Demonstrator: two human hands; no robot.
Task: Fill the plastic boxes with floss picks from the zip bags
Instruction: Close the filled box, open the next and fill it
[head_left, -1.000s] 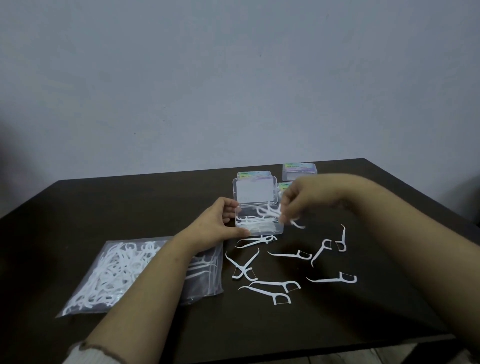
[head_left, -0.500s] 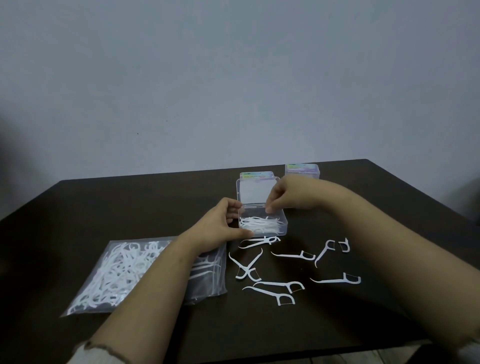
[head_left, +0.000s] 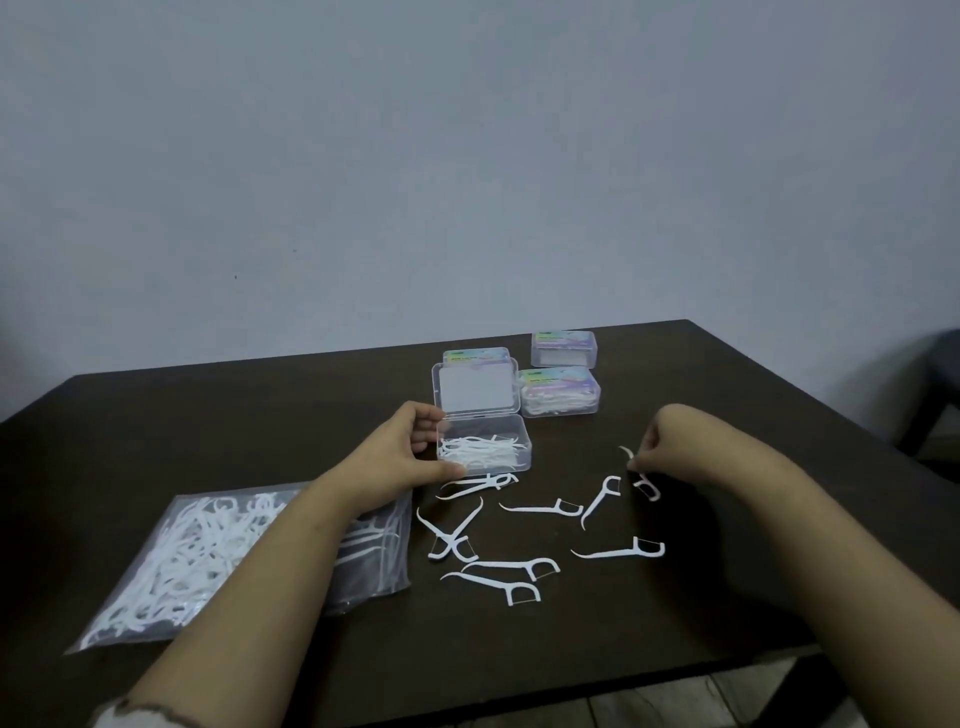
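On the dark table (head_left: 727, 395), your left hand (head_left: 400, 462) grips the open box (head_left: 485, 447). Your right hand (head_left: 662, 447) pinches a loose floss pick (head_left: 647, 486); next it likely goes left into the box.

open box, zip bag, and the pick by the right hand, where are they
open box (head_left: 523, 451), head view, right end of its clear base
zip bag (head_left: 171, 566), head view, middle of the pick-filled part
floss pick (head_left: 649, 488), head view, its head
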